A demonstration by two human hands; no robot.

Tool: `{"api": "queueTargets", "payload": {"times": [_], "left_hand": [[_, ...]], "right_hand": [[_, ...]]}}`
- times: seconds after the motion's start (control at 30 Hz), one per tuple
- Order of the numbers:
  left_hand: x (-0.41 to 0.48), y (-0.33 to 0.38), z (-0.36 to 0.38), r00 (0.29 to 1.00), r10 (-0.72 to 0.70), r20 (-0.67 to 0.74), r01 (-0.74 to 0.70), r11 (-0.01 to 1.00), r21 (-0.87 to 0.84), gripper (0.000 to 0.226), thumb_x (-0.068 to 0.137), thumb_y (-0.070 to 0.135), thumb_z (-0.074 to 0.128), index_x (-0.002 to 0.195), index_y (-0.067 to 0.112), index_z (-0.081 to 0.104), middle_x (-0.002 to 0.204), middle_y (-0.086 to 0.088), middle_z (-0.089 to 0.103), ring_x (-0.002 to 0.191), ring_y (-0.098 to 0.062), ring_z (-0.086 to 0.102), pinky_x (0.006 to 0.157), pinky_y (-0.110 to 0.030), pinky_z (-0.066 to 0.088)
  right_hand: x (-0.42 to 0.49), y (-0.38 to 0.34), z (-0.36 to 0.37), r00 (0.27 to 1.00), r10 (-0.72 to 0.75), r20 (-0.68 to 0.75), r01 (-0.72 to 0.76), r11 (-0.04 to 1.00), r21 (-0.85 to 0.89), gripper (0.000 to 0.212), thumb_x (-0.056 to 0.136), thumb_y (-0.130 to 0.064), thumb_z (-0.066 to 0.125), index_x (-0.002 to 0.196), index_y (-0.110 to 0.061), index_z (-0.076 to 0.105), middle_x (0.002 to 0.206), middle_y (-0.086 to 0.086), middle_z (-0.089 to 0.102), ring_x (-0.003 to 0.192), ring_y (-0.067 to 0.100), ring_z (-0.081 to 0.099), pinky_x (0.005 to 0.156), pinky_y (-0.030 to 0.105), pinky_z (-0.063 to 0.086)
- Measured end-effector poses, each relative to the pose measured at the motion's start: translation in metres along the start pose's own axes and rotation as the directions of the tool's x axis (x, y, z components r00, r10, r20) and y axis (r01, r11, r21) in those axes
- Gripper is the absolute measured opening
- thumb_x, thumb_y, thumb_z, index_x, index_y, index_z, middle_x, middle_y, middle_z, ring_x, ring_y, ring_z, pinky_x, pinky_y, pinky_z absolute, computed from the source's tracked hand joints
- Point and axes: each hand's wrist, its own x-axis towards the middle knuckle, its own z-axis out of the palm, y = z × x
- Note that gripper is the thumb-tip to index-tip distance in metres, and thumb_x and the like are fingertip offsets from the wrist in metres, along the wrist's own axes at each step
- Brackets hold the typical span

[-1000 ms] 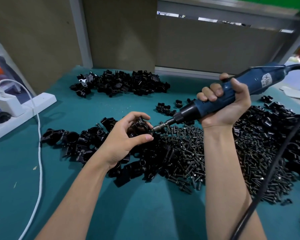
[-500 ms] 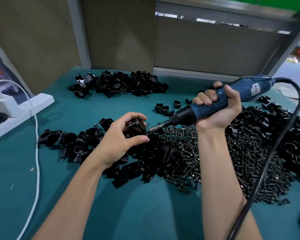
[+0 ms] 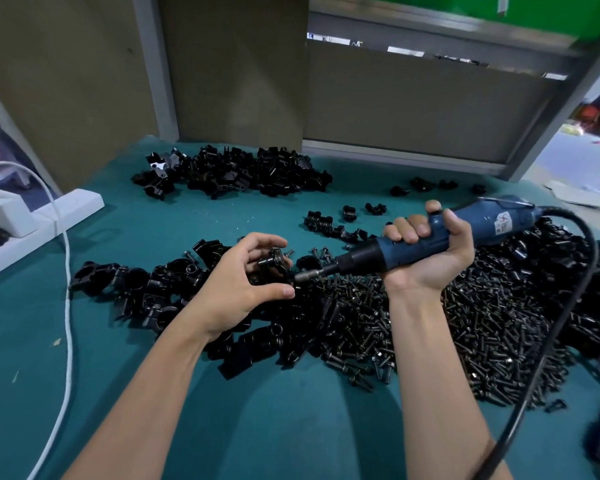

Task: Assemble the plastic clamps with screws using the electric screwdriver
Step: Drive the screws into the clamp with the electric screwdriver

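My left hand (image 3: 238,284) grips a black plastic clamp (image 3: 274,266) between thumb and fingers, just above the parts on the table. My right hand (image 3: 430,251) is wrapped round the blue electric screwdriver (image 3: 430,242), which lies nearly level and points left. Its metal bit (image 3: 309,274) meets the right side of the held clamp. A big heap of dark screws (image 3: 430,327) lies under and right of the screwdriver. Loose black clamp parts (image 3: 146,282) are piled under and left of my left hand.
Another pile of black clamps (image 3: 232,174) lies at the table's back, with a few stray clamps (image 3: 347,216) in the middle. A white power strip (image 3: 49,216) and white cable (image 3: 66,306) sit at the left. The screwdriver's black cord (image 3: 551,341) loops down the right side.
Both hands have sunk a little toward the table, and the screwdriver has tilted flatter. The bit stays against the clamp in my left hand.
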Motion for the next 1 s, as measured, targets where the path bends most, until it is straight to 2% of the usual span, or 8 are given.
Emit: {"api": "queueTargets", "payload": {"times": [0.1,0.17,0.33,0.53,0.63,0.73,0.87,1.0], "left_hand": [[0.0,-0.002,-0.001,0.999,-0.027,-0.019,0.026,0.998,-0.063,0.058,0.065,0.001,0.086,0.113,0.025,0.063,0.105,0.006,0.075,0.103,-0.014,0.07,0.091,-0.037,0.056],[0.0,-0.002,0.0,1.0,-0.022,-0.014,0.021,0.995,-0.097,0.056,0.06,0.008,0.086,0.11,0.023,0.066,0.104,0.002,0.075,0.102,-0.019,0.071,0.086,-0.034,0.059],[0.0,-0.001,0.0,0.998,-0.057,-0.006,0.054,0.977,-0.205,0.056,0.055,0.012,0.086,0.106,0.023,0.069,0.104,0.0,0.073,0.105,-0.027,0.07,0.092,-0.048,0.055],[-0.001,0.001,0.0,0.998,-0.059,0.018,0.062,0.986,-0.154,0.052,0.057,0.014,0.086,0.104,0.029,0.069,0.101,0.005,0.073,0.105,-0.022,0.07,0.092,-0.044,0.056],[-0.003,0.004,0.001,0.999,-0.049,0.007,0.05,0.992,-0.114,0.053,0.056,0.018,0.085,0.105,0.028,0.067,0.101,0.008,0.074,0.102,-0.016,0.07,0.097,-0.045,0.054],[-0.003,0.005,0.001,0.999,-0.05,0.003,0.05,0.991,-0.121,0.053,0.057,0.015,0.085,0.106,0.025,0.066,0.101,0.007,0.074,0.103,-0.017,0.07,0.098,-0.046,0.053],[-0.004,0.006,0.002,0.999,-0.042,0.012,0.043,0.997,-0.059,0.052,0.065,0.006,0.085,0.109,0.025,0.064,0.1,0.01,0.074,0.1,-0.009,0.069,0.097,-0.039,0.055],[-0.005,0.008,0.002,0.998,-0.053,0.014,0.054,0.996,-0.075,0.054,0.061,0.01,0.085,0.109,0.023,0.064,0.099,0.01,0.074,0.1,-0.011,0.07,0.096,-0.041,0.055]], "right_hand": [[-0.003,-0.001,0.0,1.0,-0.012,0.002,0.012,1.0,-0.005,0.044,0.044,-0.027,0.084,0.075,-0.015,0.055,0.052,-0.007,0.044,0.043,0.009,0.039,0.048,0.021,0.038],[-0.004,-0.001,0.002,1.0,-0.022,0.004,0.022,1.0,-0.012,0.043,0.045,-0.027,0.083,0.075,-0.015,0.054,0.053,-0.007,0.044,0.043,0.009,0.039,0.048,0.021,0.038],[0.002,-0.001,0.009,1.0,-0.024,-0.009,0.024,0.999,-0.034,0.027,0.055,-0.026,0.071,0.074,-0.015,0.055,0.052,-0.007,0.043,0.042,0.009,0.039,0.047,0.02,0.037],[-0.001,-0.001,0.006,0.995,-0.039,-0.087,0.036,0.999,-0.041,0.01,0.073,-0.026,0.049,0.074,-0.016,0.049,0.05,-0.008,0.041,0.042,0.008,0.037,0.046,0.02,0.034],[-0.003,-0.001,0.007,0.993,-0.044,-0.11,0.041,0.999,-0.03,0.01,0.073,-0.026,0.049,0.074,-0.016,0.047,0.049,-0.008,0.041,0.041,0.008,0.036,0.046,0.02,0.034],[-0.004,-0.001,0.007,0.992,-0.049,-0.12,0.047,0.999,-0.027,0.011,0.072,-0.026,0.049,0.073,-0.016,0.047,0.049,-0.008,0.041,0.041,0.008,0.037,0.046,0.02,0.035],[-0.006,-0.001,0.006,0.989,-0.047,-0.139,0.043,0.998,-0.034,0.011,0.071,-0.026,0.05,0.073,-0.016,0.047,0.05,-0.007,0.041,0.041,0.008,0.036,0.046,0.019,0.035],[-0.008,-0.001,0.005,0.988,-0.051,-0.143,0.047,0.998,-0.032,0.011,0.072,-0.026,0.05,0.072,-0.016,0.047,0.05,-0.007,0.041,0.041,0.008,0.037,0.046,0.02,0.035]]}}
